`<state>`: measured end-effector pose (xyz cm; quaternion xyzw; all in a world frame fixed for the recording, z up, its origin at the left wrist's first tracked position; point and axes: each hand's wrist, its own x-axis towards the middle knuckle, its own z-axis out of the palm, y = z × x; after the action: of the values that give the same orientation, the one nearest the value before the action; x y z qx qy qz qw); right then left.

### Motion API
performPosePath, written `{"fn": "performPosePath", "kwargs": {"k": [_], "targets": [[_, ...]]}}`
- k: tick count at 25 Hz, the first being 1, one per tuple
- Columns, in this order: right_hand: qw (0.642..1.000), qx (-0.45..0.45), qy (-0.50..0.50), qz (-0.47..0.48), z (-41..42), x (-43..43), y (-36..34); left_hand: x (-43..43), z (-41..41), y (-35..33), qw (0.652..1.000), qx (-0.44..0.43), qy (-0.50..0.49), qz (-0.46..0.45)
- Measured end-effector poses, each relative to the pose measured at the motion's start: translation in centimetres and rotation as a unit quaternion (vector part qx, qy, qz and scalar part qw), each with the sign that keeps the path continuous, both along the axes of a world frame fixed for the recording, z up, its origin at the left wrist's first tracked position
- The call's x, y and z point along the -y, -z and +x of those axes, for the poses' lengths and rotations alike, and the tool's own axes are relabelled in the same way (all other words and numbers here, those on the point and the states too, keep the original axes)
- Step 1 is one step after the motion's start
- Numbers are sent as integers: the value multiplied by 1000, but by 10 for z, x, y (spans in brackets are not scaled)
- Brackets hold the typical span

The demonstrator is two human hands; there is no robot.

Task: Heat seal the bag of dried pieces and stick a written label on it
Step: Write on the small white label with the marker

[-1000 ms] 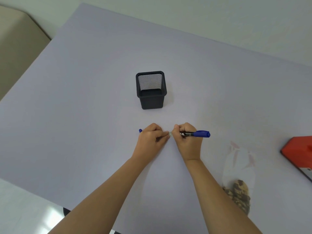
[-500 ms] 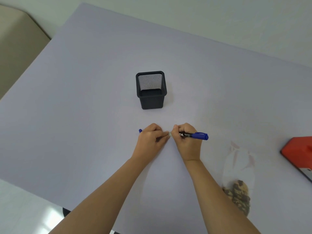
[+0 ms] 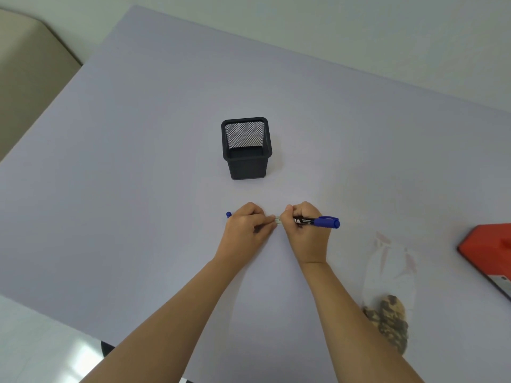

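My right hand (image 3: 308, 230) grips a black marker (image 3: 315, 221); its blue end points right and its tip is hidden at a small white label (image 3: 278, 220) between my hands. My left hand (image 3: 246, 228) is curled round a blue marker cap (image 3: 228, 215) that pokes out on its left side, and its fingertips touch the label. The clear bag (image 3: 387, 272) lies flat at the right. A heap of brown dried pieces (image 3: 390, 319) fills its near end, partly hidden by my right forearm.
A black mesh pen holder (image 3: 246, 150) stands just beyond my hands. A red heat sealer (image 3: 486, 258) sits at the right edge, cut off by the frame. The lilac table (image 3: 138, 161) ends close at the near left; a beige seat (image 3: 25, 78) is at far left.
The marker's blue end has dipped slightly and shifted a little left. Both hands stay in the same spot.
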<state>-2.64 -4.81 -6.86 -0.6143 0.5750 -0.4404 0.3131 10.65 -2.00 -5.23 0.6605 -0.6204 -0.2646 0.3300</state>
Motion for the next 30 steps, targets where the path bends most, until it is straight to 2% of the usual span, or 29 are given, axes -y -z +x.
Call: {"fn": "performPosePath", "kwargs": {"k": [15,30], "targets": [[999,-40,-21,-26,-2,-1,4,1,0,1,1000,9,5,-4],[998,-42,8,-34,1,0,2,1,0,2,1000,7,3,-1]]}}
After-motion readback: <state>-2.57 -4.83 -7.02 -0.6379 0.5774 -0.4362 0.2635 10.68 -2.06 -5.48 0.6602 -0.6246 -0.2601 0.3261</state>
